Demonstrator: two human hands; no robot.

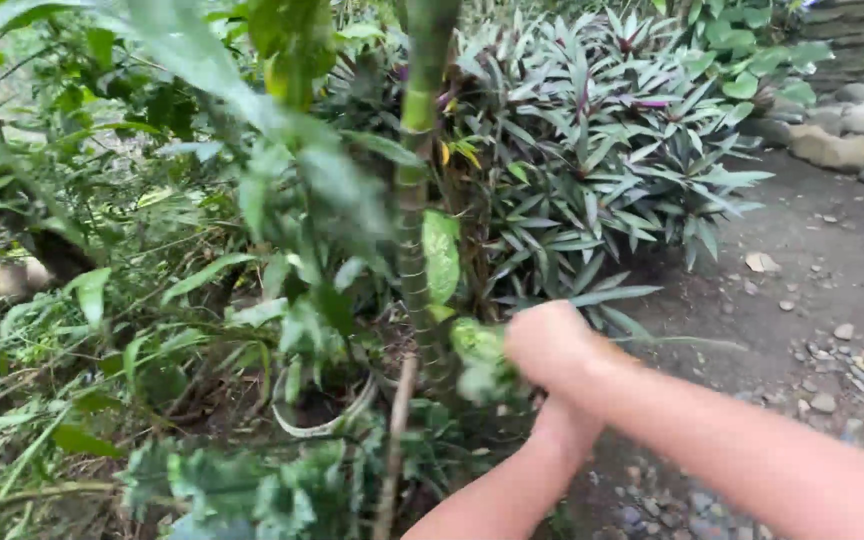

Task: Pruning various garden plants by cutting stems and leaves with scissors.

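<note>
A blurred clump of green leaves (477,355) sits at the base of the ringed green stem (414,190), pressed against the right hand (550,345), which seems clenched on it. The left hand (564,428) lies just below, its fingers hidden, grip unclear. Purple-green plants (612,150) stand behind, beside the gravel path (822,330).

Left hand (564,425) hidden behind right hand (550,345) — fingers blurred among leaves (477,355).

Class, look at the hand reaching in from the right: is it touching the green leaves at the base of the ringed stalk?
Touching. The head view shows the right hand closed against the blurred green leaves beside the ringed stalk, with no gap between them.
</note>
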